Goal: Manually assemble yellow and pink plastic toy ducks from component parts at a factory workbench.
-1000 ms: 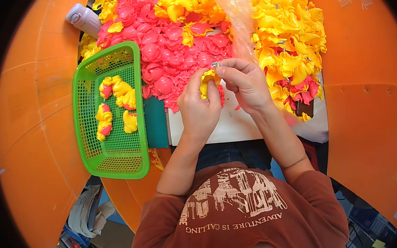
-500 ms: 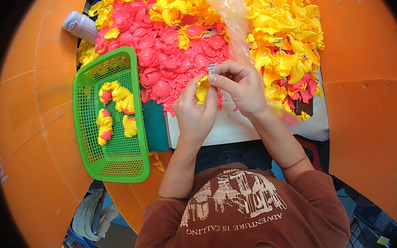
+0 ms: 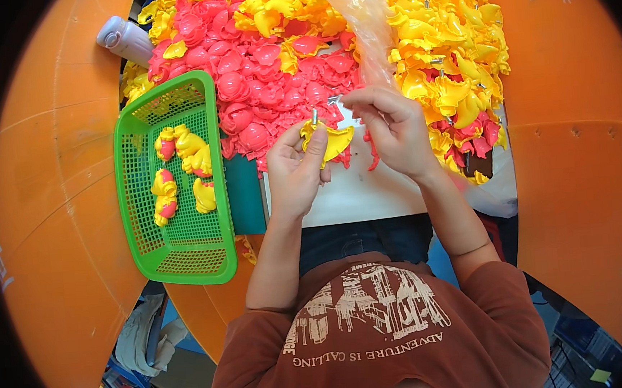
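Note:
In my left hand (image 3: 298, 167), closed in a pinch, is a curved yellow plastic shell (image 3: 338, 143) with its hollow side showing. A short silver metal pin (image 3: 314, 116) stands up from its edge beside my thumb. My right hand (image 3: 395, 132) is apart from the shell, its fingers bent and drawn together. At those fingertips is a small silver metal piece (image 3: 333, 100); whether they grip it I cannot make out. Just beyond my hands spreads a heap of pink plastic shells (image 3: 253, 137).
A green basket (image 3: 228, 221) at the left holds several yellow-and-pink toy figures (image 3: 193, 155). Yellow shells (image 3: 451, 33) pile up at the right, beside a clear plastic bag (image 3: 367, 17). A pale bottle (image 3: 124, 40) stands far left. Orange panels (image 3: 576, 175) flank the white work surface (image 3: 369, 201).
My hands have come apart: the right has drawn off to the right, while the left keeps the yellow shell. The shell has turned, and its pin now shows upright.

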`<state>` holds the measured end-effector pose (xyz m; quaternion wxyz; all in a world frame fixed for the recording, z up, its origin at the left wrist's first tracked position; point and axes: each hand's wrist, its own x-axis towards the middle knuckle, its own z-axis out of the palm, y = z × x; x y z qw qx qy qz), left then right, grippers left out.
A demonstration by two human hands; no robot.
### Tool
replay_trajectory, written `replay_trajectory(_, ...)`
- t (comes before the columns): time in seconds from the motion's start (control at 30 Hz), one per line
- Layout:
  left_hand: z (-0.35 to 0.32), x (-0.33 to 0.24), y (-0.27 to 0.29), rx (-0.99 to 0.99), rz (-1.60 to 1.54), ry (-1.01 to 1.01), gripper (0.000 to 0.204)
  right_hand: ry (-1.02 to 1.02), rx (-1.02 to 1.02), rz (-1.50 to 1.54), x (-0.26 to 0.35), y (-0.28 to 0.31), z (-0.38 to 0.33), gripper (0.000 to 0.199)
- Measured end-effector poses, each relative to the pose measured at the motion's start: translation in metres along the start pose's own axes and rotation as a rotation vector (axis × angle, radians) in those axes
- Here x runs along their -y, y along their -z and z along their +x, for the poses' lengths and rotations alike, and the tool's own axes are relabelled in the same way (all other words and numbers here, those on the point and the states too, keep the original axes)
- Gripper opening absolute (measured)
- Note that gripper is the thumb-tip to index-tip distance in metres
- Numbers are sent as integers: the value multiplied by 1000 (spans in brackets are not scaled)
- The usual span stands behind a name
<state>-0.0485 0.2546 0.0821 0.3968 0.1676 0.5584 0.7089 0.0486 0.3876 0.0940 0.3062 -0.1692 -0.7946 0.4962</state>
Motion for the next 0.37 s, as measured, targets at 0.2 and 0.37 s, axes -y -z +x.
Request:
replay_trajectory(0.2, 1, 4, 2, -49, -187, 53, 34, -1, -63, -130, 13, 0, -5, 17)
replay_trajectory(0.37, 4, 14, 0, -61, -149, -17, 36, 371, 16, -410, 4, 1, -7, 52)
